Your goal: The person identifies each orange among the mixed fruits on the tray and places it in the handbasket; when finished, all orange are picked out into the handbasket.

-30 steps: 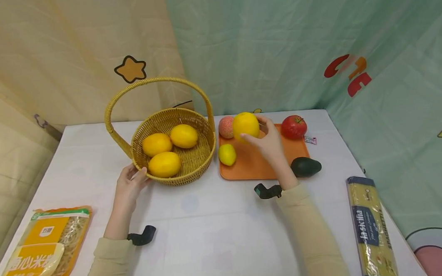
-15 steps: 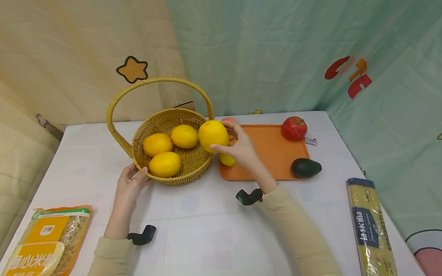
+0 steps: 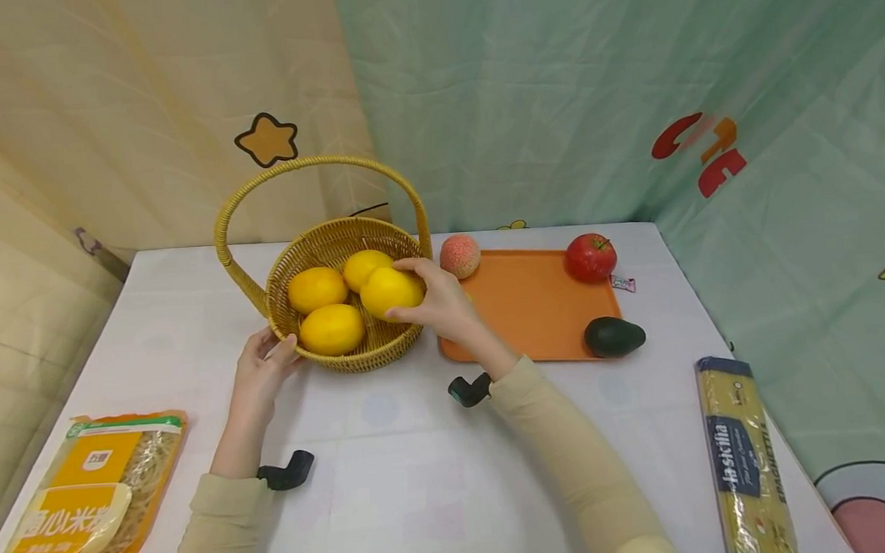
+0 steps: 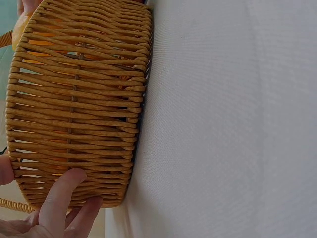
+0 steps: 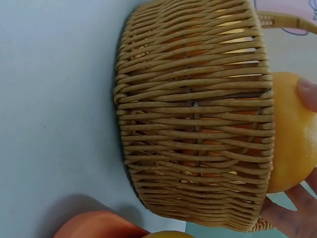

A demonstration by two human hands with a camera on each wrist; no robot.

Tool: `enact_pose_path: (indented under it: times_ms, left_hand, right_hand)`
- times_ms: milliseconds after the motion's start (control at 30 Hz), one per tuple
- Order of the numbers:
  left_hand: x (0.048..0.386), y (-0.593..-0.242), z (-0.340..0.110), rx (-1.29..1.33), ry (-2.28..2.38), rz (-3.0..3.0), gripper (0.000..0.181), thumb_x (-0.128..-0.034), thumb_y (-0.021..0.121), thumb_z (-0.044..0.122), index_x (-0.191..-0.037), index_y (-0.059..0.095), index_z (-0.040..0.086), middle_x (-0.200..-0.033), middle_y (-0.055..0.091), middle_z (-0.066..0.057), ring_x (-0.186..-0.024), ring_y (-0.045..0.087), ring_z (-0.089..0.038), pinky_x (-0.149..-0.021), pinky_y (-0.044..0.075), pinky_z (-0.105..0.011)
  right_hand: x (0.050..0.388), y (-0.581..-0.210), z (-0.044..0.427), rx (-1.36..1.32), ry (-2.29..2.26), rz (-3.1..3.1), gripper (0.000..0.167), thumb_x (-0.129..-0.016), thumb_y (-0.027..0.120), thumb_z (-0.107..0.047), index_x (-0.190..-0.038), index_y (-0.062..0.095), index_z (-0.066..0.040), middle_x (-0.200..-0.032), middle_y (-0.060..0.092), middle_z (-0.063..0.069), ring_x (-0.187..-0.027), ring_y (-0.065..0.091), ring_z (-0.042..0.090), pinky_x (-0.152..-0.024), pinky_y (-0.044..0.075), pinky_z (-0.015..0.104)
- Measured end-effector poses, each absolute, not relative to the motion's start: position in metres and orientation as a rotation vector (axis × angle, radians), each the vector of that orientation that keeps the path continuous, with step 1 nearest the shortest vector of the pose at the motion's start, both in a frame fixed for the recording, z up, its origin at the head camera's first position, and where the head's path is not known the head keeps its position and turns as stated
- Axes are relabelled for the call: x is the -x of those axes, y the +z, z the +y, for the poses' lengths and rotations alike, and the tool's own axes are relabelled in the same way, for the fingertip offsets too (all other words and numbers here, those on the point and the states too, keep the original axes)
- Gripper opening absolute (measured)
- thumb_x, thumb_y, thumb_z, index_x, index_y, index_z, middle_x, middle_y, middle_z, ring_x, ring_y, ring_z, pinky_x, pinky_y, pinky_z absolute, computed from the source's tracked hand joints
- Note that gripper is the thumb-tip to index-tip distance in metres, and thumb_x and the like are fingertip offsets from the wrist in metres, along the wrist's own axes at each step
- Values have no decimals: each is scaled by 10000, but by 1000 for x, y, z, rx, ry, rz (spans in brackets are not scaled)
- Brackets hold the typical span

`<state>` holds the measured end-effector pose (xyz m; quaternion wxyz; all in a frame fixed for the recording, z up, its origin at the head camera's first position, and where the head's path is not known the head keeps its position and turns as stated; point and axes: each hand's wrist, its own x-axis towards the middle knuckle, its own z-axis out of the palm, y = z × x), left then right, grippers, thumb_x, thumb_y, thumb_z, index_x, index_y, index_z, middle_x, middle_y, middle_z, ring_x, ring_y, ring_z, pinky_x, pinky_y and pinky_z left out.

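Observation:
A yellow-gold wicker basket (image 3: 364,362) with a tall arched handle stands at the back left of the table. My left hand (image 3: 260,371) grips its near-left rim, thumb at the rim and fingers against the woven outside (image 4: 79,114). Over the basket's right side, my right hand (image 3: 444,306) holds a round yellow fruit (image 3: 389,293) between thumb and fingers. In the right wrist view that fruit (image 5: 292,134) shows above the rim. Several oval yellow fruits, among them one at the front (image 3: 333,330), lie inside; the held fruit partly covers the one behind.
Right of the basket lies an orange tray (image 3: 542,305) with a pinkish peach-like fruit (image 3: 460,256), a red apple (image 3: 590,258) and a dark green avocado (image 3: 614,337) at its edges. A noodle bag (image 3: 90,504) lies front left, a spaghetti pack (image 3: 745,461) front right.
My right hand has carried the round yellow fruit leftward from above the tray to the basket, lowering it. It now hides most of the small yellow fruit on the tray. My left hand stays put.

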<state>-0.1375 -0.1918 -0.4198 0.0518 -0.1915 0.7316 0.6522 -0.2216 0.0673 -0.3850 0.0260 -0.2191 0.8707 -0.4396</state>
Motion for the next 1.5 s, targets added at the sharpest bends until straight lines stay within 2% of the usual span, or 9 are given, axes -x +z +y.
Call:
enact_pose_path:
  times_ms: [167, 300, 733, 867, 1233, 1500]
  left_hand:
    - [138, -419, -192, 586, 2001, 2208, 692, -1035, 486, 284, -1569, 122, 35, -1629, 171, -174, -1416, 384, -337, -1117, 417, -379]
    - [138, -420, -191, 588, 2000, 2210, 694, -1034, 490, 281, -1570, 122, 38, -1629, 171, -174, -1417, 384, -335, -1116, 419, -381]
    - [138, -420, -193, 584, 1987, 2229, 682, -1038, 478, 267, -1569, 119, 34, -1632, 165, -169, -1417, 387, -332, -1107, 423, -383]
    - [138, -420, -193, 585, 1983, 2232, 687, -1038, 480, 272, -1570, 115, 36, -1633, 162, -170, -1416, 388, -332, -1111, 422, -391]
    - [141, -421, -192, 576, 1977, 2214, 700, -1038, 478, 278, -1573, 97, 35, -1636, 148, -173, -1411, 393, -342, -1119, 418, -381]
    - [142, -424, -193, 578, 1931, 2237, 725, -1032, 485, 324, -1576, 96, 43, -1638, 156, -162, -1412, 398, -325, -1084, 431, -322]
  right_hand:
    - [226, -387, 58, 872, -1083, 2758, 642, -785, 844, -250, -1330, 557, -72, -1380, 561, 78, -1294, 509, 235, -1132, 446, 351]
    - [227, -387, 53, 945, -938, 2771, 632, -792, 840, -234, -1327, 557, -52, -1364, 572, 93, -1288, 510, 246, -1140, 433, 354]
    - [232, -391, 44, 911, -751, 2765, 636, -810, 826, -230, -1352, 538, -65, -1383, 563, 92, -1295, 513, 234, -1137, 442, 344]
    - [233, -393, 44, 856, -753, 2749, 650, -804, 832, -239, -1360, 541, -67, -1381, 566, 92, -1275, 534, 233, -1109, 470, 344]
    - [234, -396, 50, 787, -816, 2716, 642, -821, 816, -263, -1372, 544, -77, -1402, 549, 96, -1288, 517, 241, -1131, 448, 358]
    - [230, -394, 64, 718, -1185, 2667, 509, -861, 775, -266, -1312, 603, -104, -1348, 596, 62, -1268, 537, 261, -1101, 473, 398]
